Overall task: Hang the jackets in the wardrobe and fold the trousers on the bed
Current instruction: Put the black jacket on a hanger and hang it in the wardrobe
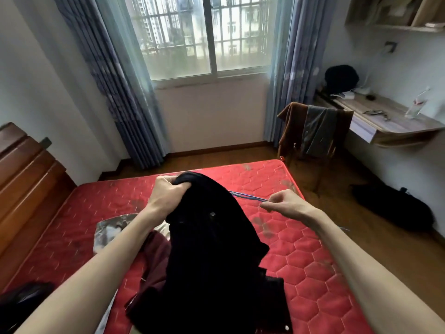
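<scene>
Black garment (212,249): held up over the bed (301,239), hanging from the left hand (166,194), lower part draped down toward the near edge. Small metal studs show on the cloth; whether it is a jacket or trousers cannot be told.
Left hand: grip clenched around the bunched top of the black garment.
Right hand (286,203): thumb and fingers pinched on a thin blue cord (245,196) that runs from the garment's upper edge to the hand.
Bed: red quilted mattress with dark smudges, wooden headboard (26,186) at its left.
Maroon garment (154,259): lying on the mattress under the left forearm, partly behind the black one.
Grey patterned cloth (113,230): flat on the mattress, just beside the maroon garment.
Chair (313,133): beyond the bed's far corner, brown and grey clothes draped over its back.
Tabletop (395,119): wall-mounted, at right, carrying a dark bag (340,78) and small items.
Dark heap (395,208): on the wooden floor, right of the bed.
Window (204,37): barred, curtains on both sides.
</scene>
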